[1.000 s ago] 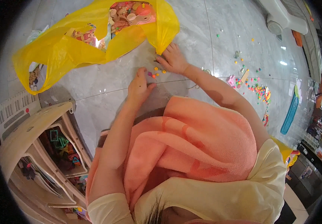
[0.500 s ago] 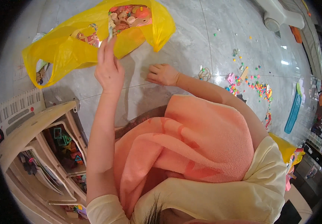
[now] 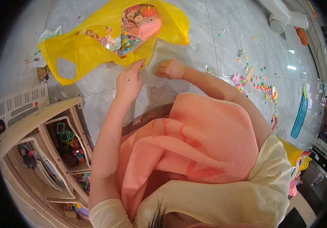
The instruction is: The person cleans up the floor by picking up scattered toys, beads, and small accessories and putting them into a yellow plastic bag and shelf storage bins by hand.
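Note:
The near edge of a yellow plastic bag (image 3: pixel 83 47) is pinched in the fingers of my left hand (image 3: pixel 129 81). Through the bag's opening shows a pink container (image 3: pixel 152 28) with small toy pieces and coloured beads. My right hand (image 3: pixel 173 69) is just to the right, low over the floor, its fingers curled closed; what they hold, if anything, is hidden. A pale, see-through sheet (image 3: pixel 159 51) appears between the bag and my right hand. A pink towel-like cloth (image 3: pixel 193 140) covers my lap.
Coloured beads (image 3: pixel 267 91) and small toys lie scattered on the grey tiled floor (image 3: pixel 193 22) to the right. A blue tray-like piece (image 3: pixel 299 116) lies farther right. At left stand a toy keyboard (image 3: pixel 21 108) and a wooden shelf (image 3: pixel 38 125) with bins of toys and books.
My left hand has moved right and nearer, from the bag's opening to its near edge. The bag has shifted right and opened wider, showing more beads. My right hand moved slightly right.

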Tool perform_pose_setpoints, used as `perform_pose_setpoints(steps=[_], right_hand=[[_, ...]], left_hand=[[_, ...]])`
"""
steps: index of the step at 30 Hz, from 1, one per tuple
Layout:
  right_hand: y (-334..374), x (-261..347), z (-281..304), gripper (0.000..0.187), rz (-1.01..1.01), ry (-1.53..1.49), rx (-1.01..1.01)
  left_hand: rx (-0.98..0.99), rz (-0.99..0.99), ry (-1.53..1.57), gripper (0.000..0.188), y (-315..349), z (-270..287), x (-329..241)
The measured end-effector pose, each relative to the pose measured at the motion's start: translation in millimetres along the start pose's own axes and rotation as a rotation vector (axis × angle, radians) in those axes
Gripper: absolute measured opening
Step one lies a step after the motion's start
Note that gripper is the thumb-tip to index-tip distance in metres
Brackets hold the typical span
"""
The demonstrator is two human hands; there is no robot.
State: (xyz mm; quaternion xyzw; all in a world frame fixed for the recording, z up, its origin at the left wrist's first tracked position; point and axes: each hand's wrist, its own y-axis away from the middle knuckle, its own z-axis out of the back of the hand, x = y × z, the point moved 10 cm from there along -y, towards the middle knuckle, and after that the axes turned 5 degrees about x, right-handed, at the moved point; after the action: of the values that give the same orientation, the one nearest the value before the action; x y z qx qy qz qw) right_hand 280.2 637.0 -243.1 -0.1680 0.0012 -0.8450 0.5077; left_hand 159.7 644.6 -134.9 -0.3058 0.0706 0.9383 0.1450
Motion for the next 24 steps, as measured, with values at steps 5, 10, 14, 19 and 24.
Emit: perform_pose_setpoints(steps=[5, 10, 14, 19, 24], right_hand=[[-12, 0, 78, 0.031, -0.028, -0.059, -0.265], [-100, 36, 212, 0.033, 0.212, 0.052, -0.655], [-179, 1, 194, 0.032, 0.145, 0.228, -0.533], [-201, -22, 162, 0.041, 0.029, 0.489, -0.221], [-186, -10, 162, 0.038, -0.054, 0.292, 0.05]], left_hand=[[-0.125, -0.002, 0.077, 0.034, 19, 14, -8], [0.122, 0.085, -0.107, 0.019, 44, -39, 9], [0.204, 0.037, -0.115, 0.024, 61, -81, 7], [0.261, -0.007, -0.066, 0.046, 60, -112, -12], [0.246, 0.097, -0.08, 0.064, 30, -112, -14]])
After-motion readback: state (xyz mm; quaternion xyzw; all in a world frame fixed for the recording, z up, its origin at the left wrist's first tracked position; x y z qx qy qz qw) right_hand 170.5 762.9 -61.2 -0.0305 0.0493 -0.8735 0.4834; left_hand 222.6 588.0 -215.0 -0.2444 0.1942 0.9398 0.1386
